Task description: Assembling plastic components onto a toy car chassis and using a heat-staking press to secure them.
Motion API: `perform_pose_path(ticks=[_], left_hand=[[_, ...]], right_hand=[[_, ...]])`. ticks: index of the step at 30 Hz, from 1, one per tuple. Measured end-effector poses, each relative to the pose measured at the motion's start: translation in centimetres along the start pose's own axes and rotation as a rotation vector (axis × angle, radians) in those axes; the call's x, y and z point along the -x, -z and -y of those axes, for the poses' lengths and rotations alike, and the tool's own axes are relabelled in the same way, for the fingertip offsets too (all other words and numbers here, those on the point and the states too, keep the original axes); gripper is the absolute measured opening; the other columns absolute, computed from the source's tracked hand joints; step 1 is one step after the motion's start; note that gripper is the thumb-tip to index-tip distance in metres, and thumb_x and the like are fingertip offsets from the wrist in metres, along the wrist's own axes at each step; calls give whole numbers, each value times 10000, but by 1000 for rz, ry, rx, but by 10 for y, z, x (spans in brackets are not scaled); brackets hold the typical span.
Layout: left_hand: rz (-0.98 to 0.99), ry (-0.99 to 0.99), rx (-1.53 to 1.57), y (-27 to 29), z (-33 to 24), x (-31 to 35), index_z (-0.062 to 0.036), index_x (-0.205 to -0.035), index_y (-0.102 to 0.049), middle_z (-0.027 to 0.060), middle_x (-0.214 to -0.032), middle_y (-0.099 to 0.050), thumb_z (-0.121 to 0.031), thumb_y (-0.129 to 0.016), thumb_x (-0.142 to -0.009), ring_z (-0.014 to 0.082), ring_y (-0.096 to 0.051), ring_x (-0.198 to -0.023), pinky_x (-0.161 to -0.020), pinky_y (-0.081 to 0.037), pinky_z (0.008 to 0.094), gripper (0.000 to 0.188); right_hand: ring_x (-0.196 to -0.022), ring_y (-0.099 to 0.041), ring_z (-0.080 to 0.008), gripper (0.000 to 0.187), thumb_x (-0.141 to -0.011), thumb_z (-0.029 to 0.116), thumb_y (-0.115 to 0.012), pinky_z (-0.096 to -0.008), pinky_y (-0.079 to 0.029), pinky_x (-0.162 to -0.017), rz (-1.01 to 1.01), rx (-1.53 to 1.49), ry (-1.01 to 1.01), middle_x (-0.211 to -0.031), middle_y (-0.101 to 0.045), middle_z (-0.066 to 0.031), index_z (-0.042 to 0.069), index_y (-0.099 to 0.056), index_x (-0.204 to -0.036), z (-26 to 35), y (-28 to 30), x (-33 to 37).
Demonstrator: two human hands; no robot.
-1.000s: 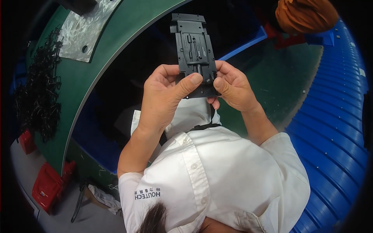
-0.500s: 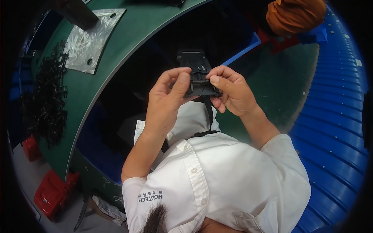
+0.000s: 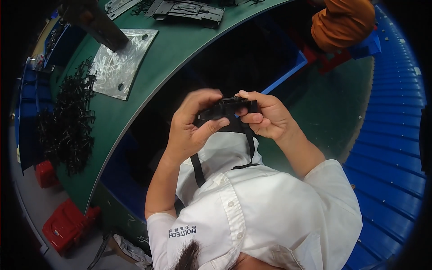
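Between my two hands, in front of my body, is a black moulded plastic part (image 3: 228, 107), tilted so that its narrow side faces me. My left hand (image 3: 193, 119) grips its left end, with the thumb along the near side and the fingers over the top. At the other end, my right hand (image 3: 266, 114) pinches it, thumb on top and fingers curled beneath. The fingers cover both ends of the part, and its far face is hidden.
On the green table (image 3: 148, 85) at the left lie a heap of small black plastic pieces (image 3: 67, 119), a metal plate (image 3: 121, 63) under a post, and grey-black flat parts (image 3: 186, 11). Red stools (image 3: 65, 225) stand below. A person in an orange sleeve (image 3: 342, 24) is far right, near blue ribbed sheeting (image 3: 391, 153).
The black part has been tipped from showing its broad face to nearly edge-on. My left thumb has moved down to its near side. The view has shifted, bringing more of the table into sight.
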State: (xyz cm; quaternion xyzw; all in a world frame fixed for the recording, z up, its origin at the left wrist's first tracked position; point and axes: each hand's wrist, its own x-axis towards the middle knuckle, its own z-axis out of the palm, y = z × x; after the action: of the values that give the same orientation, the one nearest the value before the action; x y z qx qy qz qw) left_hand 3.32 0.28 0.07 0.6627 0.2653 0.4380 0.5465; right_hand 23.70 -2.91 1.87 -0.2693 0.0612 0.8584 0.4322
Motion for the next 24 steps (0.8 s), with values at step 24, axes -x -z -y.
perform_pose_path(ticks=[24], left_hand=[[-496, 385, 368, -9, 9, -7, 5, -1067, -544, 26, -914, -593, -74, -601, -865, 72, -553, -816, -733, -463, 207, 223]], right_hand=[[-728, -605, -85, 262, -909, 87, -529, -187, -484, -570, 63, 672, 604, -910, -641, -62, 8, -566, -1157, -15, 8, -52]])
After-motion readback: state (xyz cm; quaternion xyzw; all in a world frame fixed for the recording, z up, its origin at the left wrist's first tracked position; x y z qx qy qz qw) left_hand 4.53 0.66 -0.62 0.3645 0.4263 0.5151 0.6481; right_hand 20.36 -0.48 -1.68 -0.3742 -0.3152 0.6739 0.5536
